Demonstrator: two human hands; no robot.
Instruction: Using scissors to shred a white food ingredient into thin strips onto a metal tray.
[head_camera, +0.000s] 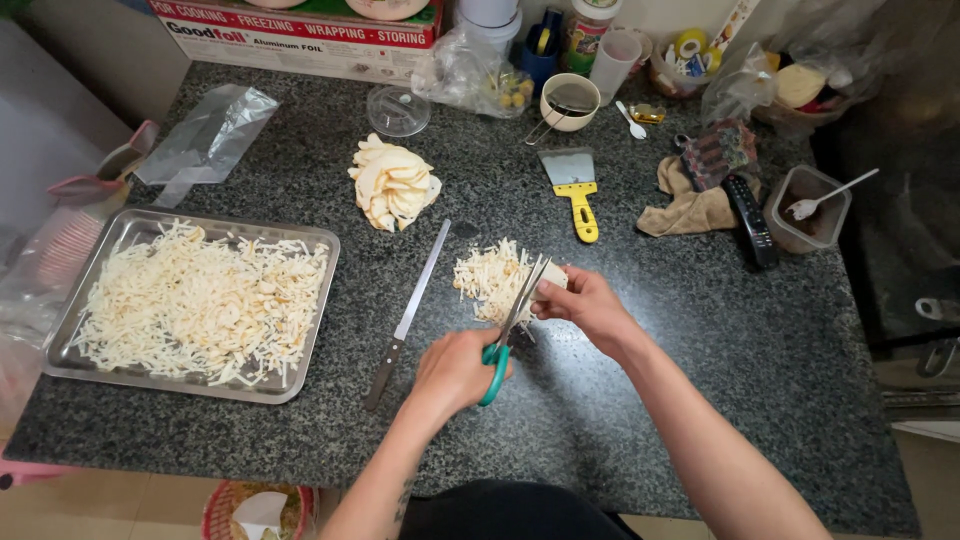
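Observation:
My left hand (455, 370) grips green-handled scissors (508, 335), blades pointing up and away toward a pale flat piece (553, 276) pinched in my right hand (588, 303). The blades meet that piece at its near edge. Just beyond lies a small heap of thin pale strips (490, 275) on the dark speckled counter (620, 400). A stack of uncut pale slices (392, 183) sits further back to the left.
A metal tray (322, 262) full of cut strips sits at left. A long knife (410, 312) lies between tray and hands. A yellow-handled scraper (574, 187), a cloth (685, 208), a cup (569, 101), containers and a foil box (300, 35) line the back.

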